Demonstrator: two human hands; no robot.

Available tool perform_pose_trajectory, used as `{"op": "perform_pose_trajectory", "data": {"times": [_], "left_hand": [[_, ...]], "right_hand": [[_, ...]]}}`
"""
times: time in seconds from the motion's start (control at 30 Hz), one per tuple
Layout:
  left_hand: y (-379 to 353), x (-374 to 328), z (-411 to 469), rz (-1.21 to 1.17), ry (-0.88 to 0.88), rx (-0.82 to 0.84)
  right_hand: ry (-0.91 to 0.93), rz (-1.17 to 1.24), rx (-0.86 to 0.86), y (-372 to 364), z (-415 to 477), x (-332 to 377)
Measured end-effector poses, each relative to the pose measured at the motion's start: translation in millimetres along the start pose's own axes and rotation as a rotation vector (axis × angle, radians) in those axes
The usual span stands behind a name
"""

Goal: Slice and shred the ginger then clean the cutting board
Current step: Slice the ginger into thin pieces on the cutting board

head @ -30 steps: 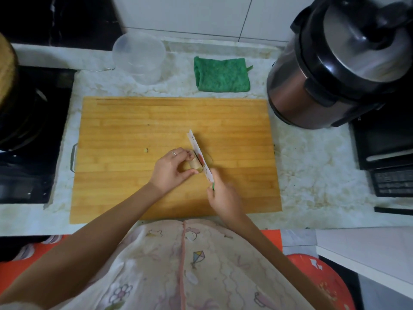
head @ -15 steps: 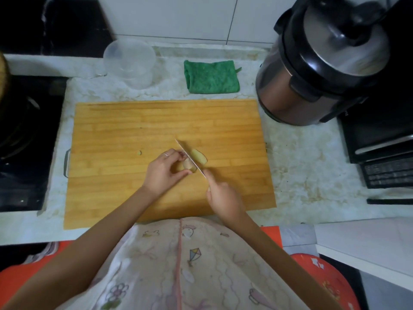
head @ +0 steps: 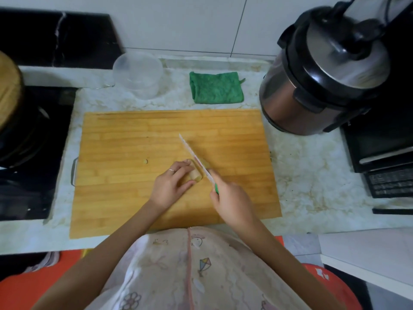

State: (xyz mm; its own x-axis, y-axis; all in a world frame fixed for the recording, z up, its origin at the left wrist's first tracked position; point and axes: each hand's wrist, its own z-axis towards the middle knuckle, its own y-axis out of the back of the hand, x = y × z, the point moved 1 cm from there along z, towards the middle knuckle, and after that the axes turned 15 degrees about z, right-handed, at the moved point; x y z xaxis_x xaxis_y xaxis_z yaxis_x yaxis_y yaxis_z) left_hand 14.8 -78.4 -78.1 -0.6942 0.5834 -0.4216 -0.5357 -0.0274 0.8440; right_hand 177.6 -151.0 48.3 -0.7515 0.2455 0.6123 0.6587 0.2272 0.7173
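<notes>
Ginger (head: pixel 194 175) is mid-frame on the cutting board (head: pixel 134 139). Left hand (head: pixel 171 185) pins it, fingers curled over the top, thumb on the near side. Right hand (head: pixel 231 199) is wrapped round the knife (head: pixel 193 156) handle, blade at the ginger's right face. The piece looks small, firm and fibrous, so it's likely to roll. Grip low, fingertips tucked.

Marble counter (head: pixel 312 175), white tiled wall (head: pixel 178 23) (hob (head: pixel 33 180) left).
</notes>
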Motion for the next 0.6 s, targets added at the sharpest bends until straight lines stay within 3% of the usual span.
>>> {"op": "perform_pose_trajectory", "data": {"times": [0.6], "left_hand": [[-2.9,8.3,6.2,-0.006,-0.037,-0.011]], "right_hand": [[-0.061,-0.095,-0.054,-26.7,-5.9,20.6]]}}
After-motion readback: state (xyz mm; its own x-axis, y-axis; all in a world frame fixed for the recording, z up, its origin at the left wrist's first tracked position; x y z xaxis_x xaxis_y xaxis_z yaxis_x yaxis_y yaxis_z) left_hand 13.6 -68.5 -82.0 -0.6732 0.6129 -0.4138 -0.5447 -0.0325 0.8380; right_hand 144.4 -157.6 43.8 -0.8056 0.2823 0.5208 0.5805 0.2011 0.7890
